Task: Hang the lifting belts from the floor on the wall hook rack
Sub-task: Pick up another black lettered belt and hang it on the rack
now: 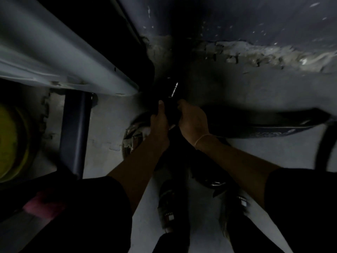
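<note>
Both hands — left hand (pixel 160 119), right hand (pixel 193 123) — grip a black belt (pixel 170 105) tight by the wall (pixel 255 24). Grey beam (pixel 54 52) crowds the left, another belt (pixel 264 128) lies right — floor (pixel 109 125) cramped.

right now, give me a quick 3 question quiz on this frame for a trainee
1. True or false: both hands grip the same dark lifting belt.
2. Which lies on the floor to the person's right? A) a second dark belt B) a water bottle C) a towel
3. Fill in: the round object at the left edge is ____ in colour.

Key
1. True: the left hand and right hand close on it just below its metal buckle.
2. A, the second belt.
3. Yellow, the round object.
</note>
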{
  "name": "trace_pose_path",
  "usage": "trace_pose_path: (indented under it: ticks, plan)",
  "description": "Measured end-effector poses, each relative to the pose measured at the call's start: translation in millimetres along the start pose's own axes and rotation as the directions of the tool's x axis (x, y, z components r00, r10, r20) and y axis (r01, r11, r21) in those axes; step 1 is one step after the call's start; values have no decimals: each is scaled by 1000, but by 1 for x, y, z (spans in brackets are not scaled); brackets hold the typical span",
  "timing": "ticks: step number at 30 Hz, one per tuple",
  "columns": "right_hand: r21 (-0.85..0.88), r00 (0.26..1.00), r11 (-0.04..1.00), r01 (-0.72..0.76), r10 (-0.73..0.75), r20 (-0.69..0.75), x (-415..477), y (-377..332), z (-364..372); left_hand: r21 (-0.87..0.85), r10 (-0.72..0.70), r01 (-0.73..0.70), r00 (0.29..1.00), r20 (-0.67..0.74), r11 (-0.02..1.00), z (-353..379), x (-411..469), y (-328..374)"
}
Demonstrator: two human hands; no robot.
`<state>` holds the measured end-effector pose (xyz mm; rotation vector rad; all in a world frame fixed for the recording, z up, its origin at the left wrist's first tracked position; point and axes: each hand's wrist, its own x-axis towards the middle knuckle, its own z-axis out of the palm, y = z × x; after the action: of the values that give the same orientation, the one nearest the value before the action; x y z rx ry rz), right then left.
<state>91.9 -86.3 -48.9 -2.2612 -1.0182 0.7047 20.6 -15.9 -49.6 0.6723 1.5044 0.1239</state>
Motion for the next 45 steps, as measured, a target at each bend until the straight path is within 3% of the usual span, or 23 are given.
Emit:
trace_pose_path:
  ticks: [4,6,12,19,21,24,27,31,35,39,42,45]
  plan:
    - [107,987,994,-14,31,-158,-31,-26,-81,-84,14,-13,1000,5,996,25,-16,12]
    - [150,971,988,-20,55,-231,-48,-40,-131,-132,34,-32,999,16,991,47,-75,45]
    - [381,934,925,-7,143,-329,-87,-104,-283,-49,246,-246,969,2,968,94,-254,138]
    - [513,890,856,61,186,-417,-122,-221,-440,4,539,-540,840,67,841,132,-445,239]
    - [539,879,838,83,194,-436,-136,-259,-477,-24,622,-625,772,131,780,130,-494,264]
    - [587,869,800,125,197,-454,-164,-315,-524,9,758,-782,608,235,624,116,-567,294]
    - [586,858,785,202,146,-492,-193,-367,-570,-36,816,-857,476,328,514,98,-630,325]
    - [541,831,783,307,57,-554,-224,-441,-640,-181,872,-895,323,368,408,79,-722,372]
    - [511,805,755,411,-37,-592,-257,-506,-698,-283,934,-937,104,341,208,60,-811,412]
    - [394,701,741,544,-144,-698,-280,-560,-753,-316,941,-949,-105,322,2,44,-895,446]
    - [309,606,693,651,-229,-762,-292,-600,-797,-265,924,-957,-205,323,-119,35,-948,460]
    - [274,522,639,719,-236,-819,-301,-638,-838,-153,917,-944,-322,235,-292,29,-975,461]
